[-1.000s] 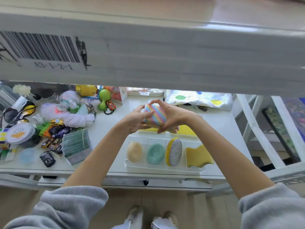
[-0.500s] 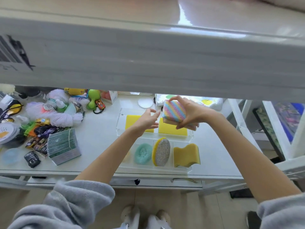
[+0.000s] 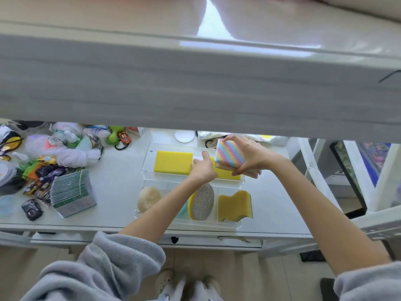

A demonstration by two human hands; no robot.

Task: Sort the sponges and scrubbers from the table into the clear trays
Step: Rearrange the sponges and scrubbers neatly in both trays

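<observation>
The right hand [image 3: 249,156] grips a rainbow-striped sponge [image 3: 230,156], thumb under its near edge, fingers curled over the far side, holding it tilted in the air above the right end of the far clear tray [image 3: 147,161]. Over comes the left hand [image 3: 202,169], empty, fingers loosely curled with the index finger stretched toward the sponge, its tip just short of the striped face. Underneath, that far tray holds a flat yellow sponge [image 3: 173,164] at its left end and a second yellow sponge [image 3: 225,175], mostly hidden by the hands. The near clear tray [image 3: 230,227], by the worktop's [image 3: 117,187] front edge, carries a beige round scrubber [image 3: 149,199] in its left compartment, a teal scrubber [image 3: 184,210] almost covered by the left forearm, a silver-faced oval scrubber [image 3: 202,202] standing on edge, and a wavy yellow-and-green sponge [image 3: 234,205] at the right end. Toy cars, yarn and a bundle of packets crowd the worktop's left side.
</observation>
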